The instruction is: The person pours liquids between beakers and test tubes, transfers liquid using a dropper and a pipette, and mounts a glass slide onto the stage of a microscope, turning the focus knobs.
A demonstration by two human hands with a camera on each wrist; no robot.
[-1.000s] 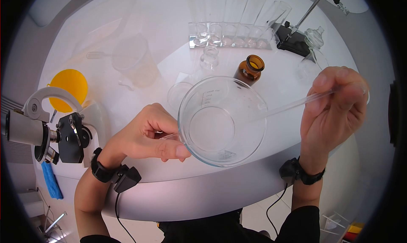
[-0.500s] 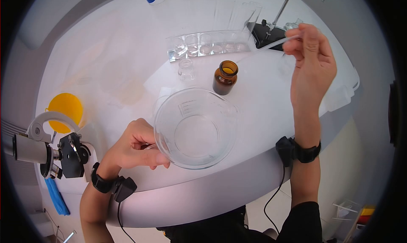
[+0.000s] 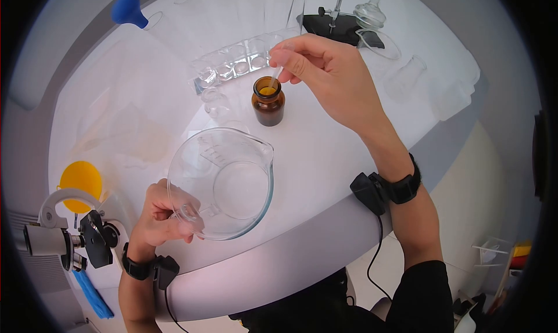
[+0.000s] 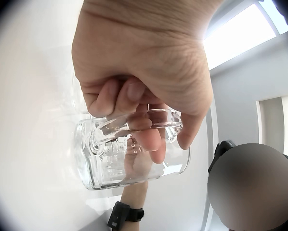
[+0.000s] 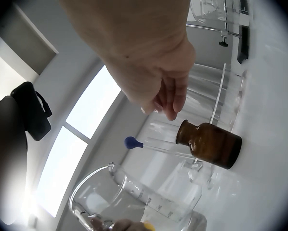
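Note:
My left hand (image 3: pixel 163 214) grips the handle of a large clear glass beaker (image 3: pixel 241 188) with a pouring spout and a printed scale; no contents show in it. In the left wrist view, fingers curl through the handle of the beaker (image 4: pixel 175 161). A brown glass bottle (image 3: pixel 269 111), uncapped, stands upright on the table. Right above its mouth, my right hand (image 3: pixel 331 77) pinches a thin clear stick-like tool (image 3: pixel 276 74), perhaps a rod or dropper, whose lower end is at the opening. In the right wrist view the brown bottle (image 5: pixel 215 144) lies just below the fingertips.
Behind the bottle stands a clear rack (image 3: pixel 232 65) with several glass tubes. A small clear bottle (image 3: pixel 216 104) sits beside the brown one. A black stand base (image 3: pixel 325 28) is at the back, a blue rubber bulb (image 3: pixel 127 10) at back left, a microscope (image 3: pixel 96 237) at left.
My right hand has swung from the beaker over to the brown bottle, taking the clear tool out of the beaker. The left hand keeps the beaker, now tilted and further left in view.

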